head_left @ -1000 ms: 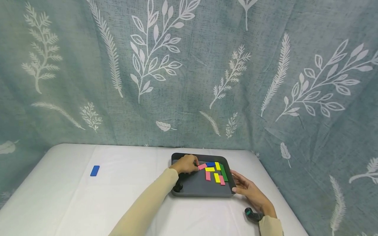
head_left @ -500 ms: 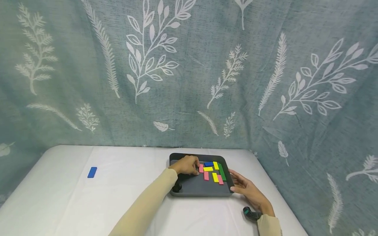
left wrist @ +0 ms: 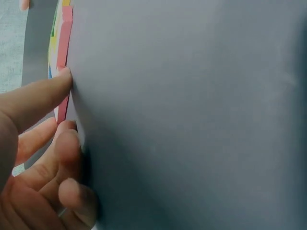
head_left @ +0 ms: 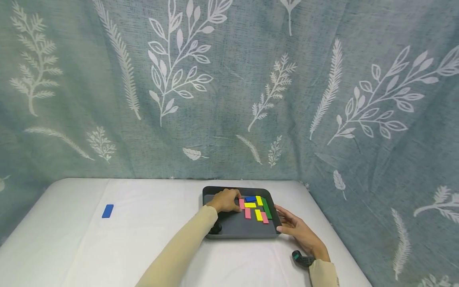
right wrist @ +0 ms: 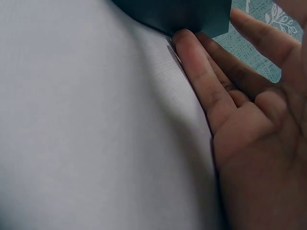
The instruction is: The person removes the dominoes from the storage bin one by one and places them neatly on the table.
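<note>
My left hand reaches into a dark grey tray and pinches a small pink block by its two ends, between thumb and fingers. The pink block lies on the tray floor. Right beside it are a blue block and a yellow block. Another pink block, more yellow and pink blocks, and a long green strip lie to the right. My right hand touches the tray's right wall with extended fingers, its thumb at the front corner; tray wall hides some fingertips.
A lone blue block lies on the white-covered table, well left of the tray. A patterned green curtain hangs behind the table and along its right side. A black wrist camera sits on the right wrist.
The pink block in my left hand has turned from slanted to nearly straight, its long side along the yellow and blue blocks' ends. My right hand stays at the tray; the head view shifts slightly.
</note>
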### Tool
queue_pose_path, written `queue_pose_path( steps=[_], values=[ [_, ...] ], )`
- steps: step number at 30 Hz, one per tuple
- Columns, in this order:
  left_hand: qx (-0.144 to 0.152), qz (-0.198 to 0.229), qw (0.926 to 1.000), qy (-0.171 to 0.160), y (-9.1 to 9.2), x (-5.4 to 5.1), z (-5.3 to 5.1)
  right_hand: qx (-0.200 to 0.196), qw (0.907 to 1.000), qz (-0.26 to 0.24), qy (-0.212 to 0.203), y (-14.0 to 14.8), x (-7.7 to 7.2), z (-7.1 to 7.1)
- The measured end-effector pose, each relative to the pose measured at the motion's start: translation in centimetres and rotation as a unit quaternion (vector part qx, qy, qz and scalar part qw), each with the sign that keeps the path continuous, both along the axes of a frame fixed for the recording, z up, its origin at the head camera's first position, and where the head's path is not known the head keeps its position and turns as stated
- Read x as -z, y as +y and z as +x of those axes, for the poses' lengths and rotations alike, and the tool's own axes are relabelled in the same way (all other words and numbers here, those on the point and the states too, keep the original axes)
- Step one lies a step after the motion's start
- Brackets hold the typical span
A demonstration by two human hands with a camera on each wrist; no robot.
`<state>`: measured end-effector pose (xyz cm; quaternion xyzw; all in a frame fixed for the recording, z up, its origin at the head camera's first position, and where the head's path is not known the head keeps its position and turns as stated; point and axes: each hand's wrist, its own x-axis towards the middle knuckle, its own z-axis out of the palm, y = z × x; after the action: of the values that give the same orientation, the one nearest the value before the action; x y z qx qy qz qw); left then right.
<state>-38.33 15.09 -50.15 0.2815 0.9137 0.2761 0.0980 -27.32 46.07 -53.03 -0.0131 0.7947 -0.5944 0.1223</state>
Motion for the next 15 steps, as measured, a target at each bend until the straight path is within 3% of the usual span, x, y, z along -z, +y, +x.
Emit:
queue_pose_path(
  steps=[9, 15],
  values=[
    [-0.02, 0.034, 0.9991, -0.018, -1.2, -0.5, 0.0, -0.005, 0.9999, -0.002, 0.011, -0.3, 0.1, -0.4],
    [0.001, 0.055, 0.9979, -0.032, -1.7, -1.2, -0.1, 0.008, 1.0, 0.001, 0.004, 0.0, 0.3, -0.4]
  ],
)
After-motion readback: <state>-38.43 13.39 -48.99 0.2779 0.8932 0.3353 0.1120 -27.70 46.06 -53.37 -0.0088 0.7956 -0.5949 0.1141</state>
